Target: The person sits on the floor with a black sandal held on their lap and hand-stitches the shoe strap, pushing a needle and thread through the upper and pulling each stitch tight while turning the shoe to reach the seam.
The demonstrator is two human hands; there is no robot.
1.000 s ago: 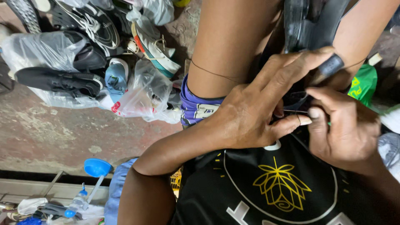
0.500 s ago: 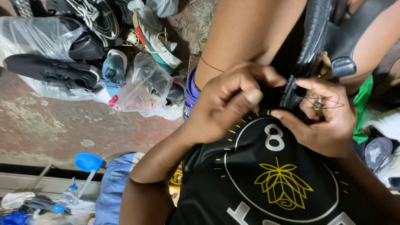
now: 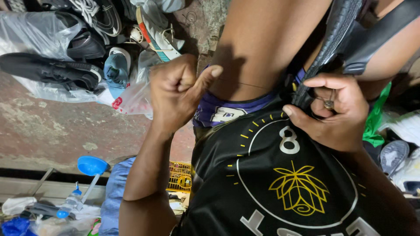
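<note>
My left hand (image 3: 179, 91) is closed in a fist out over my thigh, pinching a thin thread (image 3: 249, 83). The thread runs taut to the right across my leg toward a black rubbery shoe piece (image 3: 339, 39). My right hand (image 3: 337, 113) grips the lower end of that black piece against my lap, thumb underneath, with a ring on one finger. The piece rises to the upper right with a black strap beside it. Whether a needle is in my left fist cannot be seen. My black printed shirt (image 3: 280, 183) fills the foreground.
Black shoes in clear plastic bags (image 3: 52, 48), a blue sandal (image 3: 116, 70) and sneakers (image 3: 153, 26) lie on the worn floor at upper left. A blue funnel (image 3: 92, 165), small bottles and a yellow crate (image 3: 179, 175) sit lower left. Green plastic (image 3: 378, 122) is at right.
My left hand has left the black piece and swung out to the left, closing into a fist and drawing the thread taut. My right hand keeps its hold.
</note>
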